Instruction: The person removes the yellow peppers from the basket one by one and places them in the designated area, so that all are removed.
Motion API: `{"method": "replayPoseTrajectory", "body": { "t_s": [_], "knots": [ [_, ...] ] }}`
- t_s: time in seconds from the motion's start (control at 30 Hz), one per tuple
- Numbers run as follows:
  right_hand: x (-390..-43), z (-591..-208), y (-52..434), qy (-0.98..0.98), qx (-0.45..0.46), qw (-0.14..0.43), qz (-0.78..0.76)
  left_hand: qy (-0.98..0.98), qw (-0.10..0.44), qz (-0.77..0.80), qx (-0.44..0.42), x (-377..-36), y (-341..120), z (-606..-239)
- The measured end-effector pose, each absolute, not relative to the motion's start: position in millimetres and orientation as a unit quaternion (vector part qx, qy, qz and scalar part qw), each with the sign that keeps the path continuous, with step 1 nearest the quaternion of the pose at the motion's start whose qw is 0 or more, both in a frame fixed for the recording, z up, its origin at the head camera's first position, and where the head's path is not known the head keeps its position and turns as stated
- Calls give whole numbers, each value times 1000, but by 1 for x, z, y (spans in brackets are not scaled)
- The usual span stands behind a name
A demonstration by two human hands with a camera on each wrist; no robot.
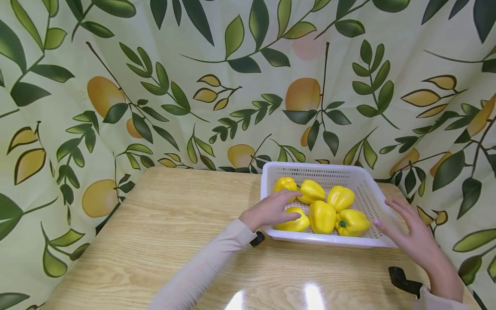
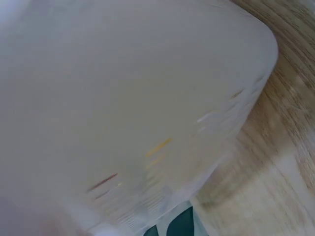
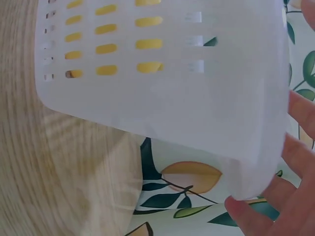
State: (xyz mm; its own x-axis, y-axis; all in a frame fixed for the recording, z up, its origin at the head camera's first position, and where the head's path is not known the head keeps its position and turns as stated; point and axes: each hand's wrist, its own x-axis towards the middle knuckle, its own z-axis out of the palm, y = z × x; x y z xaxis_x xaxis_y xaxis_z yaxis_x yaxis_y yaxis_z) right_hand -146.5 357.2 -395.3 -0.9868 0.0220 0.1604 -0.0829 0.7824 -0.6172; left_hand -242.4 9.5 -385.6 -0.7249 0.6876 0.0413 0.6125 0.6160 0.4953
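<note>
Yellow peppers [image 1: 321,213] in the white basket [image 1: 370,189]: left hand [image 1: 271,209] rests loosely over one, ungripped; right hand [image 1: 410,228], fingers spread, steadies the rim; closing a grip comes next.

— Where does the white slotted plastic basket [image 1: 368,189] sit?

— On the light wooden table [image 1: 162,232], toward its far right part, just before the leaf-and-fruit printed cloth [image 1: 186,86] hanging behind.

— What's in it?

— Six yellow bell peppers [image 1: 322,216], three at the back, three in front.

— And the hands?

— The left hand [image 1: 271,209] reaches over the basket's left rim onto the peppers; the right hand [image 1: 414,234] is at its right wall.
</note>
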Motion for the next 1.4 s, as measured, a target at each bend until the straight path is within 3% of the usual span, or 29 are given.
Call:
{"method": "replayPoseTrajectory", "body": {
  "t_s": [0.53,1.4],
  "knots": [
    [-148,-417,354,-943,-13,45,328,895,128,235,357,-251,18,-387],
    [-155,-426,346,-936,-77,84,332,930,80,79,350,-244,28,-397]
  ]
}}
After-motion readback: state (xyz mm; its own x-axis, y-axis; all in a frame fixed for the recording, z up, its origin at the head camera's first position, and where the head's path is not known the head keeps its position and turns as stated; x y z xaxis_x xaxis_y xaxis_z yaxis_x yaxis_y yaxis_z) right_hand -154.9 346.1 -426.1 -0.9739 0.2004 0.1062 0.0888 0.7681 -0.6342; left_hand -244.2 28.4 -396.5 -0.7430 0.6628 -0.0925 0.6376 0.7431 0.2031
